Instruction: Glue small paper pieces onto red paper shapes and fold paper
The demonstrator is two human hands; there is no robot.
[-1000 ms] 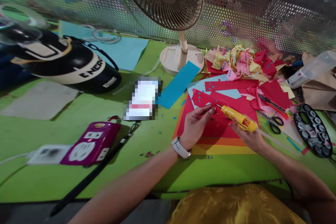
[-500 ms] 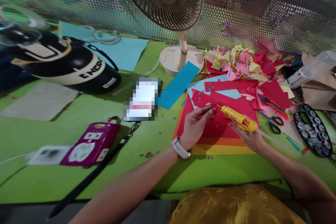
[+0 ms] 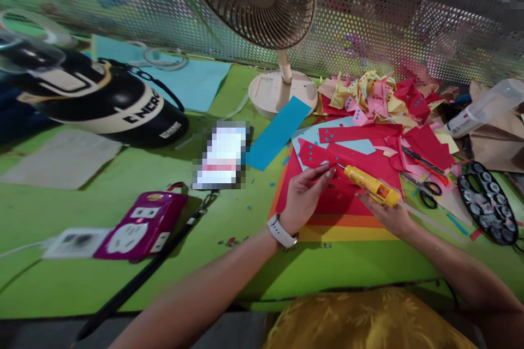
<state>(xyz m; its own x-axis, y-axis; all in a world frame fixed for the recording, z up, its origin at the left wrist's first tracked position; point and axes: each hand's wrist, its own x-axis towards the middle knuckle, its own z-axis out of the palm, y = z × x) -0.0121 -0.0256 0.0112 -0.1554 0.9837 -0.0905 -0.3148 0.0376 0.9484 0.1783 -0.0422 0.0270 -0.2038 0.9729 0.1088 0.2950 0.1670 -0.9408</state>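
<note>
My right hand (image 3: 388, 217) is closed around a yellow hot glue gun (image 3: 369, 183), whose metal nozzle points left. A whitish glue stick (image 3: 429, 221) trails from its rear end. Just left of the nozzle, the fingertips of my left hand (image 3: 303, 195) are pinched together; what they hold is too small to make out. Both hands are over red paper (image 3: 344, 203), stacked on orange and yellow sheets (image 3: 347, 233). Beyond the fingertips lie a red piece with small blue pieces on it (image 3: 317, 154) and a similar red strip (image 3: 364, 132).
Scissors (image 3: 429, 196), a cutter (image 3: 426, 158) and a black oval tray (image 3: 489, 204) lie on the right. Folded paper pieces (image 3: 376, 92) heap behind. A fan (image 3: 282, 87), blue strip (image 3: 280, 131), phone (image 3: 223, 155), purple case (image 3: 141, 226) and black bottle (image 3: 110, 101) stand or lie leftward.
</note>
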